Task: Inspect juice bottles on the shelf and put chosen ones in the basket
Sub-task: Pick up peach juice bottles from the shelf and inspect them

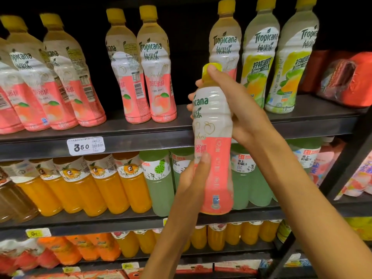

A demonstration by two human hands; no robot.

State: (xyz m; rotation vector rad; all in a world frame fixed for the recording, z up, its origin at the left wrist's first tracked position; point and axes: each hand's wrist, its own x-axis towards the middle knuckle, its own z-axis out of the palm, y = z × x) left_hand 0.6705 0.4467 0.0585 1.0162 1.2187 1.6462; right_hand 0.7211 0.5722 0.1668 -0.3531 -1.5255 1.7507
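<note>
**Holding a peach Tropicana up for a look**

Turning in both hands, the peach juice bottle (213, 141) stands upright off the shelf (141, 135). The right hand (237, 109) has its grip curled round the neck and yellow cap; the left hand (193, 176) pinches the pink lower label. A slack lower grip could let it slip. Its label reads "Tropicana". Left of the grips, a price tag (86, 146) reads "3.50".

Pink peach bottle (214, 141) upright, off-shelf
</note>
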